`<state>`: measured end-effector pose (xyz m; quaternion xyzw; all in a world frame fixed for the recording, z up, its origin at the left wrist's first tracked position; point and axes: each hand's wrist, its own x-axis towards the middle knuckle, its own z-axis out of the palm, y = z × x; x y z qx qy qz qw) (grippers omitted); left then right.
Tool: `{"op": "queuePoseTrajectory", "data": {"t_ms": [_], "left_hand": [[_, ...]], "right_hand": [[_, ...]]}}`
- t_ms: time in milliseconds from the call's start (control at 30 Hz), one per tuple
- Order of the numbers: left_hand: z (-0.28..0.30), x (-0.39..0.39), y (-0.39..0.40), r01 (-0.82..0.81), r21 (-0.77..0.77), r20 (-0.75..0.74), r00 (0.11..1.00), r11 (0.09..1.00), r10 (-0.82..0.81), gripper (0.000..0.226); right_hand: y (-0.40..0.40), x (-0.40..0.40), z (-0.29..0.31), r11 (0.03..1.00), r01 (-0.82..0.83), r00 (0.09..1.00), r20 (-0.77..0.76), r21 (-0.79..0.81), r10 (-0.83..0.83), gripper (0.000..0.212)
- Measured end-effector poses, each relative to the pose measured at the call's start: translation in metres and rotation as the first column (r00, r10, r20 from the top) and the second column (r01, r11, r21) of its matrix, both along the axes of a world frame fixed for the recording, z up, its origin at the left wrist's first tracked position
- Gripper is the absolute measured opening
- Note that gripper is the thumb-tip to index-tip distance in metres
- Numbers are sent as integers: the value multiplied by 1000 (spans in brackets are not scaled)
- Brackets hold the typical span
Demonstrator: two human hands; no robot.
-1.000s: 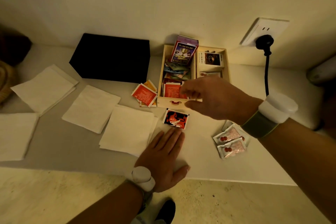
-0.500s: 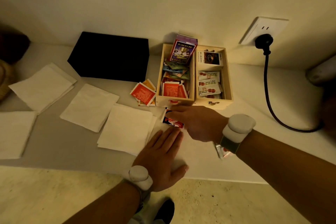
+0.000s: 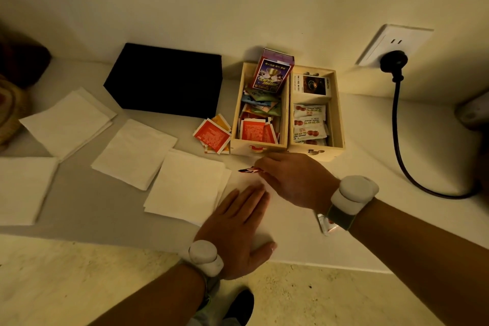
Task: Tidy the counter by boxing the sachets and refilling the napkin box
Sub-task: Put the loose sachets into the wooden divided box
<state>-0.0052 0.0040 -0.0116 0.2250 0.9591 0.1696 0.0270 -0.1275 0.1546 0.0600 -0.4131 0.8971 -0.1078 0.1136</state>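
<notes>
At the far left of the frame, white napkins [image 3: 67, 122] were spread over the pale tabletop [image 3: 370, 167], one of them cut off by the left edge and two more lying toward the centre, the nearest [image 3: 185, 185] reaching almost to the hands. Behind them, in the upper middle, a black box [image 3: 166, 85] was set against the wall. Just right of it, a small pile of red and orange sachets [image 3: 211, 136] lay on the tabletop, touching the left wall of a wooden two-compartment box [image 3: 285, 149]. The left compartment was filled with mixed coloured and red sachets, with a purple carton [image 3: 272, 71] standing tilted at its back; the right compartment was stacked with white sachets [image 3: 309, 124] printed with red fruit, behind which a small white packet could be seen.

In the lower centre, the left hand [image 3: 238, 230] was laid flat on the tabletop, palm down, fingers straight and close together, with nothing held. Just above and right of it, in front of the wooden box, the right hand [image 3: 293, 180] was closed in a pinch on a dark red sachet [image 3: 247, 170], seen almost edge-on and raised slightly off the surface. Under the right wrist, part of another pale sachet [image 3: 326, 225] was visible. At the upper right, a black plug [image 3: 391, 61] sat in a wall socket.
</notes>
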Motion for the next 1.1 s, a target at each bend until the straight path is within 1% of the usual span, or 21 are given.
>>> {"op": "queuePoseTrajectory", "data": {"t_ms": [67, 167, 233, 267, 333, 367, 433, 567, 700, 767, 833, 933, 1033, 1100], "left_hand": [[0, 1, 0, 0, -5, 6, 1000, 1000, 0, 82], [-1, 1, 1, 2, -14, 21, 1000, 1000, -2, 82], [-1, 1, 0, -4, -7, 25, 1000, 1000, 5, 82], [-1, 1, 0, -4, -4, 22, 1000, 1000, 4, 82], [0, 1, 0, -3, 4, 20, 1000, 1000, 3, 82], [0, 1, -1, -15, 9, 14, 1000, 1000, 15, 82], [2, 1, 1, -8, 11, 9, 1000, 1000, 8, 81], [4, 1, 0, -25, 18, 27, 999, 1000, 24, 81], [4, 0, -1, -22, 15, 35, 999, 1000, 22, 80], [3, -1, -1, -21, 5, 39, 999, 1000, 21, 80], [3, -1, -3, -19, -1, 51, 998, 1000, 19, 80], [3, -1, -2, -9, -11, 55, 998, 1000, 9, 80], [3, -1, -7, -10, 0, 64, 998, 1000, 10, 80], [4, -2, -5, 2, -1, 59, 998, 1000, -2, 80]], "right_hand": [[-1, 0, 15, 996, 50, 999, 11, -72, -49, 28], [-5, -5, 45, 955, 157, 987, 80, -250, -141, 23], [-11, -16, 64, 931, 200, 980, 81, -307, -184, 20], [-12, -24, 71, 919, 239, 971, 94, -314, -220, 21], [-13, -41, 78, 892, 348, 935, 177, -289, -307, 25], [-15, -50, 79, 884, 386, 917, 218, -265, -335, 27], [-15, -64, 77, 872, 434, 891, 251, -228, -378, 29], [-20, -81, 68, 901, 409, 901, 226, -148, -372, 31], [-28, -88, 63, 907, 413, 911, 60, -87, -409, 36], [-33, -89, 65, 914, 397, 917, 10, -80, -398, 36], [-43, -91, 68, 932, 357, 934, -14, -57, -358, 35], [-60, -92, 72, 958, 278, 960, -22, -71, -280, 34], [-89, -88, 75, 988, 134, 991, -18, -71, -135, 35], [-101, -84, 77, 999, 31, 1000, 3, -43, -31, 35]]}}
